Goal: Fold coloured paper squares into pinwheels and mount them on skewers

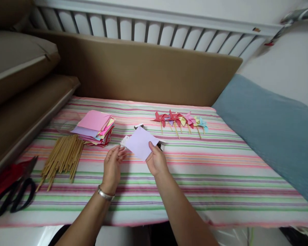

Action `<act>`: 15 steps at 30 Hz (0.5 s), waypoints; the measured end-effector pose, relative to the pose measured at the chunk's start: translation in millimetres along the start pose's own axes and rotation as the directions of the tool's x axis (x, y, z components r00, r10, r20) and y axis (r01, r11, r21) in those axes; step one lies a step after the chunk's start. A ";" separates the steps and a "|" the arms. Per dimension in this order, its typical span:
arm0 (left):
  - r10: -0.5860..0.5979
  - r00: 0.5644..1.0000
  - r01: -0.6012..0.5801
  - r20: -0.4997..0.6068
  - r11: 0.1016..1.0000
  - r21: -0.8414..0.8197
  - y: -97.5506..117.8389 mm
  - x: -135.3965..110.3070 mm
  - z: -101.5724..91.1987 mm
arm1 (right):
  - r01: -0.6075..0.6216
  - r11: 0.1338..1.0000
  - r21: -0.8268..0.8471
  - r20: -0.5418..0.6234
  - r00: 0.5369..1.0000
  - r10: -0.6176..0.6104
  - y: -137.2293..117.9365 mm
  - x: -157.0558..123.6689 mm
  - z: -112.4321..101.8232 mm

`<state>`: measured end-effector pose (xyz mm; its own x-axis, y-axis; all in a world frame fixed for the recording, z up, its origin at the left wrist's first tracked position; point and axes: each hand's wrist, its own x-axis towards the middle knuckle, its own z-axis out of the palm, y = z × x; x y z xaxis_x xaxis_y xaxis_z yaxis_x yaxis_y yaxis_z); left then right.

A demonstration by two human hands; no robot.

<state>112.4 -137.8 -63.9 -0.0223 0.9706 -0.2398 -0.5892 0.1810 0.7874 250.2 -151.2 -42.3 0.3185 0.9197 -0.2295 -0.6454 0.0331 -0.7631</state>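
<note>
A square sheet of lilac paper (140, 143) is pinched at its right corner between the thumb and fingers of my right hand (156, 159). My left hand (113, 159), with a silver bracelet at the wrist, is beside the sheet's left corner. Its fingers are loosely bent and apart, with nothing visible in them. Partly hidden under the sheet is a small box-like thing with white and black parts (139, 126). To the left lies a stack of coloured square papers (94, 120), pink and lilac on top.
Many thin wooden sticks (63, 157) lie left of my hands. Black-handled scissors (23, 188) rest beside red material (5, 177) at the left edge. Several finished paper pinwheels (175, 119) lie at the back right. A striped cloth (207, 171) covers the surface; a brown board (143, 71) stands behind.
</note>
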 end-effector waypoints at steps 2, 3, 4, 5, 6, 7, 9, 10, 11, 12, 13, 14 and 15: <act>0.009 1.000 -0.009 0.008 1.000 0.003 -0.1 -4.7 0.1 | 0.151 0.965 -0.214 0.004 0.988 -0.153 -0.5 -1.4 -1.2; -0.050 0.996 0.051 0.068 0.999 -0.016 0.6 -8.0 1.0 | 0.251 0.900 -0.357 0.052 0.967 -0.249 -0.3 -3.1 -1.5; -0.129 0.980 0.137 0.149 0.990 -0.041 1.5 -11.4 2.2 | 0.362 0.788 -0.498 0.145 0.931 -0.335 0.7 -5.6 -1.5; -0.210 0.950 0.230 0.231 0.971 -0.063 2.6 -14.6 3.6 | 0.473 0.634 -0.611 0.272 0.878 -0.393 2.6 -8.9 -1.1; -0.271 0.916 0.308 0.296 0.948 -0.085 3.6 -17.2 4.8 | 0.571 0.458 -0.681 0.409 0.816 -0.409 5.5 -12.7 -0.1; -0.301 0.894 0.354 0.332 0.929 -0.111 4.4 -18.9 5.6 | 0.643 0.288 -0.709 0.527 0.755 -0.389 9.2 -16.8 1.4; -0.310 0.898 0.373 0.311 0.913 -0.165 5.1 -18.8 5.6 | 0.708 0.033 -0.706 0.670 0.682 -0.293 18.1 -25.1 5.4; -0.321 0.906 0.377 0.274 0.908 -0.184 5.1 -17.3 4.8 | 0.716 -0.043 -0.697 0.702 0.669 -0.243 22.3 -28.7 7.5; -0.341 0.911 0.388 0.234 0.900 -0.199 5.1 -15.0 3.5 | 0.722 -0.088 -0.686 0.722 0.662 -0.201 25.6 -31.5 9.2; -0.367 0.909 0.404 0.198 0.891 -0.208 5.3 -12.1 2.0 | 0.730 -0.111 -0.674 0.737 0.655 -0.167 27.5 -33.3 10.2; -0.393 0.903 0.424 0.172 0.880 -0.215 5.8 -9.0 0.4 | 0.741 -0.119 -0.661 0.749 0.646 -0.147 27.9 -33.9 10.3; -0.410 0.899 0.436 0.154 0.872 -0.222 6.9 -5.7 -1.1 | 0.751 -0.116 -0.650 0.759 0.636 -0.140 26.5 -33.4 9.3; -0.416 0.899 0.438 0.139 0.869 -0.229 8.6 -2.5 -2.5 | 0.759 -0.108 -0.643 0.765 0.627 -0.149 23.6 -31.8 7.2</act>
<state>105.3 -139.0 -57.9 0.3374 0.8188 -0.4644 -0.7067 0.5462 0.4496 219.8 -176.9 -48.6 -0.2353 0.8707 0.4319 0.7574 0.4428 -0.4799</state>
